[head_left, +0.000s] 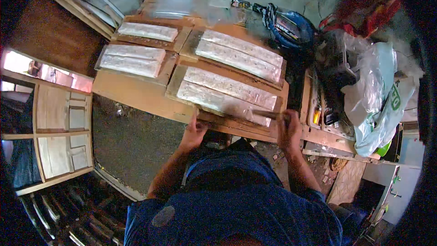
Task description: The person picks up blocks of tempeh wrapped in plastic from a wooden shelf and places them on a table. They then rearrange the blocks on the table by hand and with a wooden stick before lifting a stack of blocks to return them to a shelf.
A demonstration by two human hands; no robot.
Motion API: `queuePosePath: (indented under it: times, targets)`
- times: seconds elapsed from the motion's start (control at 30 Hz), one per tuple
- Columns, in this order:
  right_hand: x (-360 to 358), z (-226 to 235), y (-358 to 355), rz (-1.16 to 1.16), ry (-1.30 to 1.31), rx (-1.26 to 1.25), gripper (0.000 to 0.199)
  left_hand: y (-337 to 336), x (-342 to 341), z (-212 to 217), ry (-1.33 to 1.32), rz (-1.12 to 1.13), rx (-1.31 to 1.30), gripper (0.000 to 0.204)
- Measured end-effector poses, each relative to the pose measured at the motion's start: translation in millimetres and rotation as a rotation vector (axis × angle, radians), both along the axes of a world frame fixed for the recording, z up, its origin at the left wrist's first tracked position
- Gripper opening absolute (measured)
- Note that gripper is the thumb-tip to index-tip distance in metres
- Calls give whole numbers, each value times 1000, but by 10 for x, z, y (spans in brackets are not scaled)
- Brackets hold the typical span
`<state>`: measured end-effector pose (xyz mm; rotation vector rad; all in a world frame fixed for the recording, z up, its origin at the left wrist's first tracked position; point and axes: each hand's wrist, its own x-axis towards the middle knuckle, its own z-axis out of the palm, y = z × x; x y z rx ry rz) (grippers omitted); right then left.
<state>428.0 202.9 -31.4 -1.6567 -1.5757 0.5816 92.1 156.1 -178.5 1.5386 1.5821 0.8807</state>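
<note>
A pale, speckled slab pair [227, 93] under clear plastic lies on a thin brown board [175, 87] at the table's near edge. My left hand [193, 132] is at the board's near-left edge, one digit pointing up against it and the other fingers curled at its side. My right hand [290, 130] is closed around a thin dark stick-like tool [263, 112], which reaches left over the slab's near-right end. Blur hides the tool's exact kind. Similar wrapped slabs lie behind on boards: a long pair [239, 54], a shorter pair [132, 59] and a narrow piece [148, 32].
The orange-brown table [132, 93] has clear plastic sheets [170, 7] at its back. A dark blue bag [291, 27] sits at the back right. Plastic bags [375, 95] crowd the right side. A wooden frame [63, 134] stands left; debris lies on the floor.
</note>
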Motion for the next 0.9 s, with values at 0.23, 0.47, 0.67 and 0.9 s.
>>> queuePosePath:
  times: [0.23,0.47,0.67,0.9]
  targets:
    - [196,64,-123,-29,-34,-72,22,-25,-3,-35,-63,-1,3,96]
    - [353,153,-187,-113,-188,68,21,0,31,164,38,10,-45,95]
    - [606,42,-320,-185,-116,35,19,6,27,182,23,33,-125,96]
    - [388,242,-297,-82,85,-89,21,-16,40,130,45,10,-45,97]
